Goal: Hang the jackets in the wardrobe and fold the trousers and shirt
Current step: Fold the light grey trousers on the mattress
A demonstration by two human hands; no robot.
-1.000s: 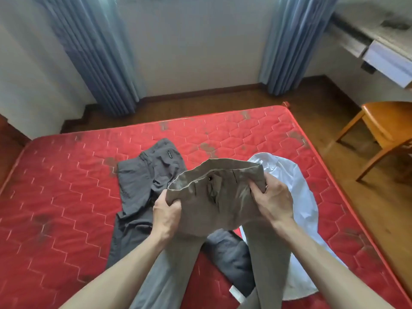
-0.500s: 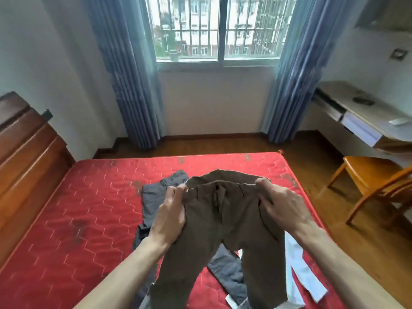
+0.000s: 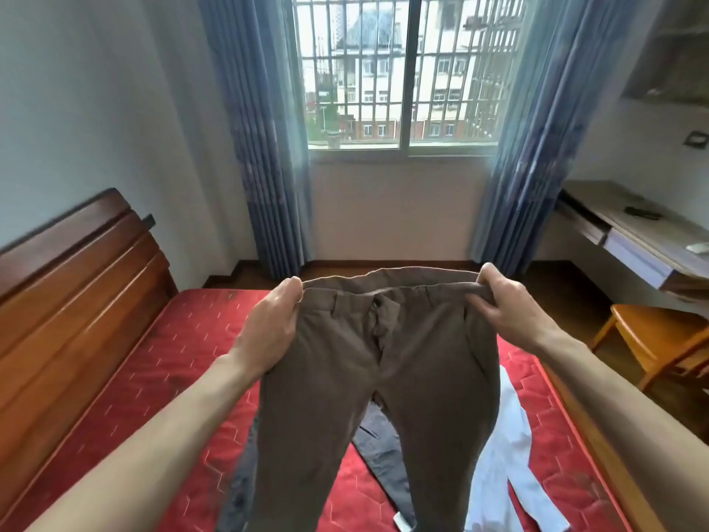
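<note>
Daylight enters through the barred window [image 3: 406, 71], slightly overexposed; the room is evenly, softly lit. Wide-angle bending at the edges. Slight overall softness.

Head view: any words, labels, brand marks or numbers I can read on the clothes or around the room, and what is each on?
No readable text anywhere.
White tag at the grey trousers' lower edge: too small and blurred to read.
Brown trousers, held at the waistband by left hand and right hand: no label visible.
White shirt: no print visible.
</note>
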